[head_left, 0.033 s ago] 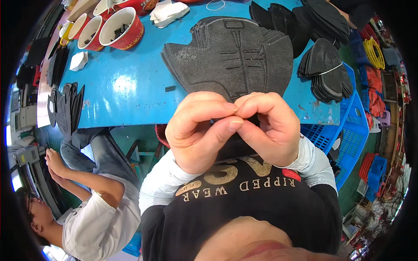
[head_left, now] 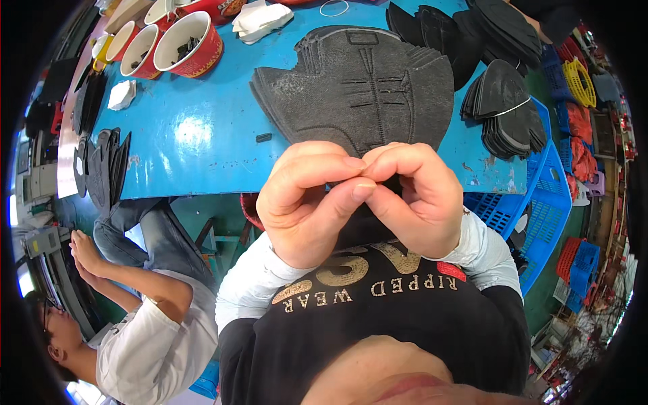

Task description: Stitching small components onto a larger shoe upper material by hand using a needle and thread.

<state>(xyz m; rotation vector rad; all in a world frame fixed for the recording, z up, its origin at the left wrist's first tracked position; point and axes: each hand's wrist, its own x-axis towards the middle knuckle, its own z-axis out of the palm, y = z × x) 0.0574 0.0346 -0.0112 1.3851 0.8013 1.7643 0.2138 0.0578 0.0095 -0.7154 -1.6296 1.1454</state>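
Note:
Both hands meet at the near edge of the blue table, fingertips touching. My left hand (head_left: 304, 202) is closed in a pinch, thumb against forefinger. My right hand (head_left: 422, 199) pinches in the same way, its fingertips pressed to the left ones. Whatever lies between the fingertips is too small or hidden to make out. Just beyond the hands lies a stack of dark grey, leather-like cut pieces (head_left: 364, 88) with stitched lines and slits. A small black strip (head_left: 263, 137) rests on the table left of that stack.
Red and white paper bowls (head_left: 189, 47), one with small black bits, stand at the far left. Black pieces bound by a band (head_left: 503, 111) lie at the right, above a blue crate (head_left: 540, 202). Another person (head_left: 148, 324) sits at the left, hands together.
Both hands have shifted very slightly to the left, still pinched together. Nothing else has visibly moved.

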